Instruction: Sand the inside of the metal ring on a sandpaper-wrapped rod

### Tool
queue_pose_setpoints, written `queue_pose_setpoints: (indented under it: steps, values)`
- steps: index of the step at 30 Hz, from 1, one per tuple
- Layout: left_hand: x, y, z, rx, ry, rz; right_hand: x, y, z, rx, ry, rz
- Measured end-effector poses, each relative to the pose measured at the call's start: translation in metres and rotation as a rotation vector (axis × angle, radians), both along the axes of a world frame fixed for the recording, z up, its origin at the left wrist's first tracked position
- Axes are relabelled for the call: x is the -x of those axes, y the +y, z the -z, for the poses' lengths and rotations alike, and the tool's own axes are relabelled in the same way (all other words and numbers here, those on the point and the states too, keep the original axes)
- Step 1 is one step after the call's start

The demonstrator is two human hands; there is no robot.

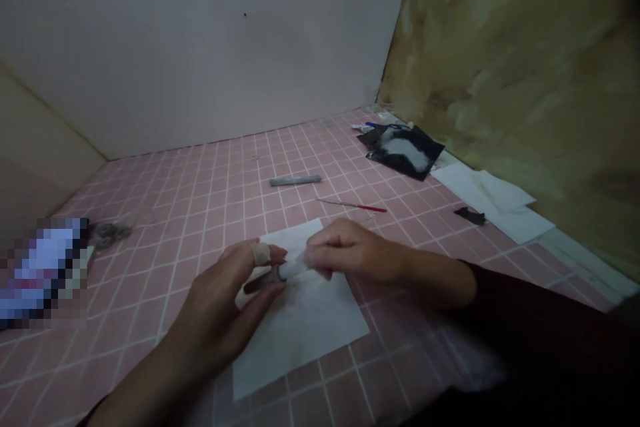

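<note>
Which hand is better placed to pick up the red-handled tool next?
Probably the right hand: the red-handled tool lies just beyond its knuckles, whereas the left hand is farther away. Both seem occupied with a small, blurred piece, so the right would first have to loosen its grip.

Paper sheet (303, 340) on tabletop (170, 213)

Bench (200, 187) count: 1 left hand (220, 297), 1 right hand (357, 255), 1 near white sheet (320, 333), 1 grey bar (295, 180), 1 red-handled tool (371, 208), 1 black scrap (470, 215) right, 1 pixelated screen (45, 260) left. White papers (517, 221) right: at least 2. Held pieces (271, 277) and far-right black sheets (431, 147): exact counts unclear.
</note>
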State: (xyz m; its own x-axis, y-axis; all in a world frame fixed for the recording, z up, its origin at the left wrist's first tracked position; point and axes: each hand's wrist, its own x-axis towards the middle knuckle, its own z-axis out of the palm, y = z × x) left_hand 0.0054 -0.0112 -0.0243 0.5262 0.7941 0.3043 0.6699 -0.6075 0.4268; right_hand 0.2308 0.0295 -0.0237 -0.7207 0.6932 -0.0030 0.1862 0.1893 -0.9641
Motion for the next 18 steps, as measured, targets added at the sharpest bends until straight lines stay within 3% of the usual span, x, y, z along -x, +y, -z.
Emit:
queue_pose_setpoints:
  steps: [3,8,12,18]
  values:
    - [-0.0016,0.0000,0.0005,0.026,-0.015,0.057,0.0006,-0.0009,0.0004,-0.020,-0.051,-0.045]
    - [-0.0012,-0.0008,0.0025,-0.014,-0.036,-0.045,-0.0004,0.0008,0.0004,0.002,0.015,0.018]
    - [-0.0033,-0.0036,0.0057,0.078,-0.063,0.031,0.0027,-0.0016,0.0024,0.024,-0.048,-0.019]
    - [-0.0009,-0.0006,0.0079,-0.023,-0.007,-0.028,0.0014,0.0024,0.0039,0.048,0.017,0.033]
